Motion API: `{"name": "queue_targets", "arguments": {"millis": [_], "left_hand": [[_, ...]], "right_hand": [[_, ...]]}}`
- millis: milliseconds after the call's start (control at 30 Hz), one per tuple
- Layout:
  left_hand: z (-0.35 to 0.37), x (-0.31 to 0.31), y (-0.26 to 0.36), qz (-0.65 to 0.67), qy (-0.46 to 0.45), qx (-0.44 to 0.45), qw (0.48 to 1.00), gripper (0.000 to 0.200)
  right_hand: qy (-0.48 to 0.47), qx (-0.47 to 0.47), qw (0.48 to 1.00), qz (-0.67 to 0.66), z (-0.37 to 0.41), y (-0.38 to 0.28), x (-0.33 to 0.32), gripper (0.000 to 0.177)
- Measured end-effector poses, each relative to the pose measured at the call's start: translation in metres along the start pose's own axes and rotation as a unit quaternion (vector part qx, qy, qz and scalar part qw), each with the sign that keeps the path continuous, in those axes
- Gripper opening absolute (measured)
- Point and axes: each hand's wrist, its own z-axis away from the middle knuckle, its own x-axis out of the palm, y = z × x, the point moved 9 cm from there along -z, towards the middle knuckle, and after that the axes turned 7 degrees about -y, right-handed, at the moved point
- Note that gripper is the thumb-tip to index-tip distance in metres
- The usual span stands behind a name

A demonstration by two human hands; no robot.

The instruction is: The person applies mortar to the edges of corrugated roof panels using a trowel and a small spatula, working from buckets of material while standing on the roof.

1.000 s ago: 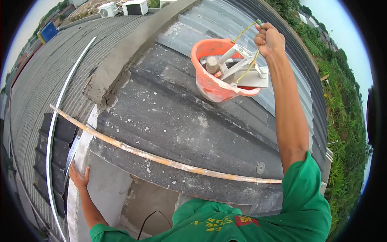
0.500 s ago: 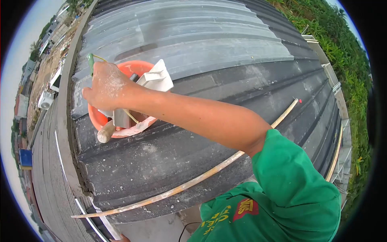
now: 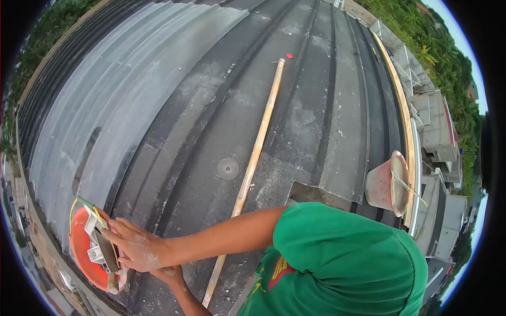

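The orange bucket sits at the lower left edge of the corrugated roof, close to the parapet. It is tipped so that its mouth faces the person. White brackets and a dark-bladed tool are packed inside it, and a yellow-green cord loops over its upper rim as a handle.

The right hand, dusted with pale powder, lies across the bucket's mouth with its fingers half bent over the tools. Its grip looks like a steadying press, probably because the roof slopes and a loaded bucket could slide or spill. I cannot tell whether the fingers actually pinch anything. The left hand comes up from below, touching the underside of the right wrist. Most of it is hidden, so its grip cannot be read either, though it seems placed as a brace.

A long wooden pole lies along a roof furrow from near the far edge down to the person's chest, and the rib likely keeps it from rolling. A round disc lies just beside it, and a small red spot sits near its far end. A second bucket with a stick in it lies on its side against the board along the right edge, well apart from both hands.
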Motion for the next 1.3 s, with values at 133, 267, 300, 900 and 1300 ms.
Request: {"name": "queue_targets", "arguments": {"millis": [133,267,300,900,1300], "left_hand": [[-0.089,-0.021,0.063,-0.218,0.117,0.157,0.956,0.041],[-0.131,-0.004,0.033,-0.378,-0.03,0.04,0.924,0.039],[-0.133,0.006,0.039,-0.378,-0.041,0.054,0.924,0.039],[-0.08,0.158,-0.037,-0.147,-0.39,-0.015,0.909,0.06],[-0.079,0.14,-0.099,-0.048,-0.197,0.006,0.979,0.04]], "right_hand": [[0.135,0.057,0.989,-0.008,0.042,0.042,-0.081,0.073],[0.18,0.061,0.982,-0.006,0.078,0.058,-0.131,0.066],[0.176,0.08,0.981,0.016,0.098,0.07,-0.142,0.064],[-0.117,0.693,0.679,0.214,0.49,0.217,-0.177,0.07],[-0.189,0.553,0.797,0.154,0.507,0.196,-0.106,0.043]]}}
